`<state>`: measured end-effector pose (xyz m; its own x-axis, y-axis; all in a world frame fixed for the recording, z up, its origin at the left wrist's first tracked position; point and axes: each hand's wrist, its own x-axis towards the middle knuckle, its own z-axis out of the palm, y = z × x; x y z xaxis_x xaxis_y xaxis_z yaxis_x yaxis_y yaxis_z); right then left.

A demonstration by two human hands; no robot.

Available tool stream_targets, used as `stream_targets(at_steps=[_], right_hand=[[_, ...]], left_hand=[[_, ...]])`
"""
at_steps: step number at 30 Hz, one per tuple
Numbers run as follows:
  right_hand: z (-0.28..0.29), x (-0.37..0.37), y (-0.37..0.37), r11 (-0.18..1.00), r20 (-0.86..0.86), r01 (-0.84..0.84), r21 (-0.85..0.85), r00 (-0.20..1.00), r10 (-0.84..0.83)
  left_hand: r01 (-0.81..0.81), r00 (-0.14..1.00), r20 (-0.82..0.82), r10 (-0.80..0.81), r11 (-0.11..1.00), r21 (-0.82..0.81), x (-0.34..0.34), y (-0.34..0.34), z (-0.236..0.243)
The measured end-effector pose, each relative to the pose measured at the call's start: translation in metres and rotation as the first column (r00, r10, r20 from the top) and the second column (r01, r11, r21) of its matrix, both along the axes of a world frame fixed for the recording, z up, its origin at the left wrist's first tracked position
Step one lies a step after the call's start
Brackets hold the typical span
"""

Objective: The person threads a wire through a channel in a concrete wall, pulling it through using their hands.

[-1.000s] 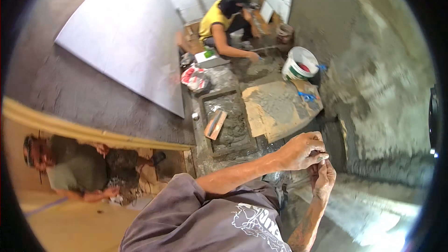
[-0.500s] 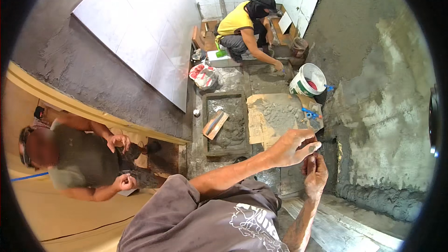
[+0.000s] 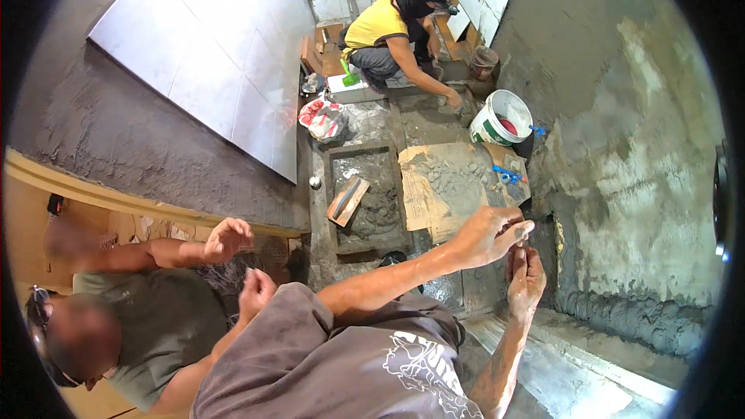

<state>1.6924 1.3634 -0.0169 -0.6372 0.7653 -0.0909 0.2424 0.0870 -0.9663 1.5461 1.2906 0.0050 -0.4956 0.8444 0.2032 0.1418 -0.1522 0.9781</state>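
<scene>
My left hand reaches over the cardboard's near edge, its thumb and fingers pinched close to the raised fingertips of my right hand; whatever lies between them is too small to make out. Below and beyond them, cardboard smeared with grey mortar carries blue tools. Left of it is a shallow tray of wet mortar, with a wooden float lying in it.
A co-worker in yellow squats at the back beside a white bucket and a red-and-white bag. Another person in dark green is close at my left, in a doorway. Tiled and plastered walls flank the space.
The person in green has come nearer on my left, both hands raised toward me. My pinched hands have risen slightly and shifted left. The co-worker in yellow still reaches toward the floor.
</scene>
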Motion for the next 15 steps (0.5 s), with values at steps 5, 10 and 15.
stream_targets(at_steps=[5,10,15], right_hand=[[-0.014,-0.001,0.003,1.000,-0.062,-0.019,-0.018,0.998,0.018],[-0.013,-0.007,0.001,1.000,-0.017,-0.024,-0.012,1.000,0.024],[-0.004,-0.001,0.001,1.000,-0.020,0.001,-0.029,1.000,-0.002]], left_hand=[[0.021,0.994,0.103,-0.017,0.999,-0.037,-0.002,0.004,-0.009],[0.015,0.991,0.134,-0.009,0.999,-0.049,-0.006,0.006,-0.006],[0.052,0.992,0.114,-0.047,0.998,-0.041,-0.003,0.016,-0.009]])
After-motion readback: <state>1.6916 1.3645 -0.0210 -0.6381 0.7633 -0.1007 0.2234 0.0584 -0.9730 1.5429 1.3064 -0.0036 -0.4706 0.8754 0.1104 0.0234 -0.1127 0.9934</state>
